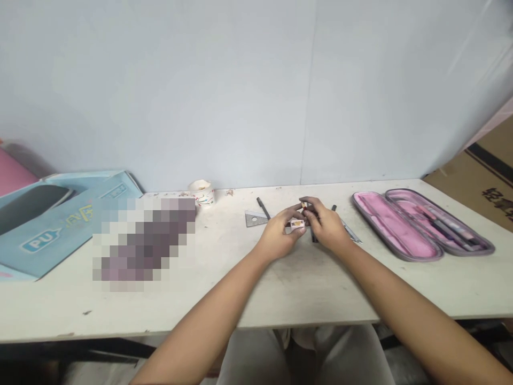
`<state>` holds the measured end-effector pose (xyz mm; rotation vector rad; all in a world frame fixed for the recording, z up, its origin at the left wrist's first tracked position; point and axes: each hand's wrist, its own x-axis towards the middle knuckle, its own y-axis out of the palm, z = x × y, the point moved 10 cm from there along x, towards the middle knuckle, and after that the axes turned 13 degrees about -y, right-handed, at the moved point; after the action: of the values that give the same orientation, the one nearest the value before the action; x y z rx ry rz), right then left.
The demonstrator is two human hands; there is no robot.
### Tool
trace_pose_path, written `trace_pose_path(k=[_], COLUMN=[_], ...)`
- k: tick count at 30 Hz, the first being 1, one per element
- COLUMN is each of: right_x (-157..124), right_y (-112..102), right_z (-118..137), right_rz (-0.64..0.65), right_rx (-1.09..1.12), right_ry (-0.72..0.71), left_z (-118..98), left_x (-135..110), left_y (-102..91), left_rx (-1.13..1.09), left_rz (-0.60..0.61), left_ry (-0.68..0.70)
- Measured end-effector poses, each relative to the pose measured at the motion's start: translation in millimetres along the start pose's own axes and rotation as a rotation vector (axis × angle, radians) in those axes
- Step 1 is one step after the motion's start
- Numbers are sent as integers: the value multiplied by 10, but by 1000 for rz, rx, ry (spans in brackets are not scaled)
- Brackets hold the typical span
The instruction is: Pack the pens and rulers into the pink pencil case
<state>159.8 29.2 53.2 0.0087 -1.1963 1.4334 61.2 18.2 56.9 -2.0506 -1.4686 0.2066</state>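
Note:
My left hand (282,232) is closed around a small white block with a coloured print (297,224), eraser-like in size. Close beside it, my right hand (323,219) pinches a small dark red piece with a pale end (304,205). Whether the two pieces touch is hidden by the fingers. Behind my left hand lie a clear set square (255,218) and a black pen (262,206). Another dark pen (334,208) shows partly behind my right hand, with a metallic pointed tool (352,233) to its right.
An unzipped pink-lined pencil case (412,230) holding several pens lies at right. A paper cup (202,192) stands near the wall. On the left are a blue box (56,235) and a pixelated purple-grey object (148,246). A cardboard box (481,166) stands beyond the table's right edge.

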Motion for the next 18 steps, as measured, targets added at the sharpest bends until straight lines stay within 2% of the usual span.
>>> trace_pose_path(k=[4,8,11,14,16,18], right_x=[27,-129,-435,-839,-1088,-1275], right_y=[-186,-698,-1208,-1681,-1889,-2009], right_z=[-99,-390,-690,-1041,-1254,-1407], right_rz=[-52,-146,-155,-88,-4,71], right_rx=[-68,-235,-502,-753,-840,-878], right_ry=[24,131,253,432,531,595], left_z=[-70,-243,-457,-704,-850,-966], left_x=[64,202,296,350,363,361], left_y=[58,326,681,1020,1195,1312], left_rx=[20,94,141,156,155,142], left_rz=[-2,23,94,154,187,213], left_ry=[-17,-48,-20,43,88,132])
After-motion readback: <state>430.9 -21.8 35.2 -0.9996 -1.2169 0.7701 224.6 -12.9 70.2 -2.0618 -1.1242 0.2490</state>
